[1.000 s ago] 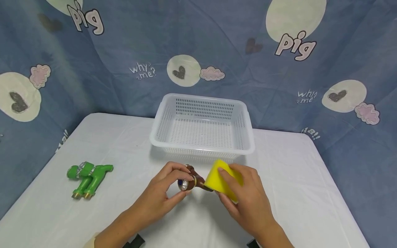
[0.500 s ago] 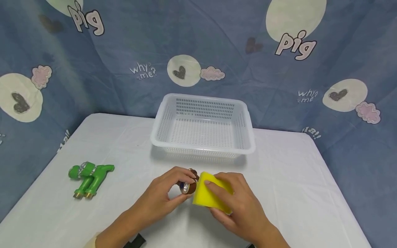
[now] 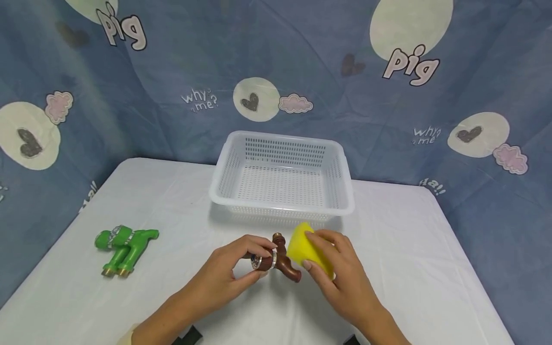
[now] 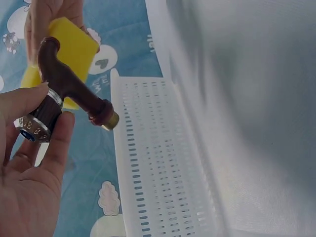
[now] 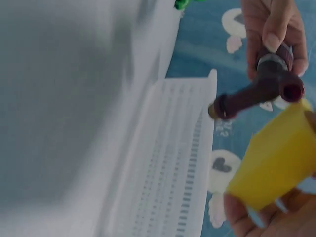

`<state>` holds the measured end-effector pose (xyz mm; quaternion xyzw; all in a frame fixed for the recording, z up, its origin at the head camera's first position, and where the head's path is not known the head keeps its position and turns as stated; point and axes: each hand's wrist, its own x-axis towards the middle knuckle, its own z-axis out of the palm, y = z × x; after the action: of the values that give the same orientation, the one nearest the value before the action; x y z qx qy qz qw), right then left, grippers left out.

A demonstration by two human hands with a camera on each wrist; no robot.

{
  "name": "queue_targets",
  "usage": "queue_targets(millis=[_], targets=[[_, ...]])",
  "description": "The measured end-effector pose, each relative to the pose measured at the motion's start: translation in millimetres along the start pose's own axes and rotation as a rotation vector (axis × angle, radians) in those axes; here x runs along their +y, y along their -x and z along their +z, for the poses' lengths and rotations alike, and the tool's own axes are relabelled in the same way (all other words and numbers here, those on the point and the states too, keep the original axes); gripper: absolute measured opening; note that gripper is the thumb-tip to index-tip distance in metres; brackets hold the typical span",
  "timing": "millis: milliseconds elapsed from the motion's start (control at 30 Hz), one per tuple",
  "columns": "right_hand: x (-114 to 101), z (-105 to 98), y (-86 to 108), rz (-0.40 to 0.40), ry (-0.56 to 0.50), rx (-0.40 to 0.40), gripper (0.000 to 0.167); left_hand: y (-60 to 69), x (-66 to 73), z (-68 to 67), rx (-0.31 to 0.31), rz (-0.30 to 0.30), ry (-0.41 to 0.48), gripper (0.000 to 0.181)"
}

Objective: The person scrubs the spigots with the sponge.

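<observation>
A dark reddish-brown tap (image 3: 284, 263) with a silver band is held above the white table by my left hand (image 3: 220, 273), thumb and fingers pinching its banded end. In the left wrist view the tap (image 4: 74, 89) shows its brass threaded tip and a blue spot on the end cap beside my left hand (image 4: 34, 187). My right hand (image 3: 347, 282) grips a yellow sponge (image 3: 304, 247) just right of the tap. The right wrist view has the sponge (image 5: 276, 158) close to the tap's spout; whether they touch I cannot tell.
Behind the hands stands a white perforated basket (image 3: 282, 206) with nothing inside. A green tap (image 3: 129, 247) with brass ends lies at the left of the white table (image 3: 431, 268). A blue printed cloth (image 3: 336, 124) hangs behind.
The sponge first came left over the tap, then went back right and up with my right hand. The tap has turned, its spout and brass end now showing. My left hand stays about where it was.
</observation>
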<state>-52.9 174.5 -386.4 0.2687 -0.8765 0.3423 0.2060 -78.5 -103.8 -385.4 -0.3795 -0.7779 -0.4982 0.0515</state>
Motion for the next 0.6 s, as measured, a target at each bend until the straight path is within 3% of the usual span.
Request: queue_targets(millis=[167, 333, 433, 600], targets=[[-5.4, 5.5, 2.5, -0.101, -0.13, -0.049, 0.048, 0.8, -1.5, -0.4, -0.019, -0.016, 0.059, 0.043], [-6.7, 7.2, 2.1, -0.142, -0.159, -0.061, 0.046, 1.6, -2.3, -0.9, -0.033, 0.014, 0.083, 0.045], [-2.6, 6.2, 1.8, -0.112, -0.1, -0.056, 0.047, 1.8, -2.7, -0.9, -0.034, 0.046, 0.074, 0.043], [9.2, 2.6, 1.1, 0.022, 0.055, -0.012, 0.05, 2.1, -2.6, 0.1, -0.033, 0.042, 0.085, 0.041]])
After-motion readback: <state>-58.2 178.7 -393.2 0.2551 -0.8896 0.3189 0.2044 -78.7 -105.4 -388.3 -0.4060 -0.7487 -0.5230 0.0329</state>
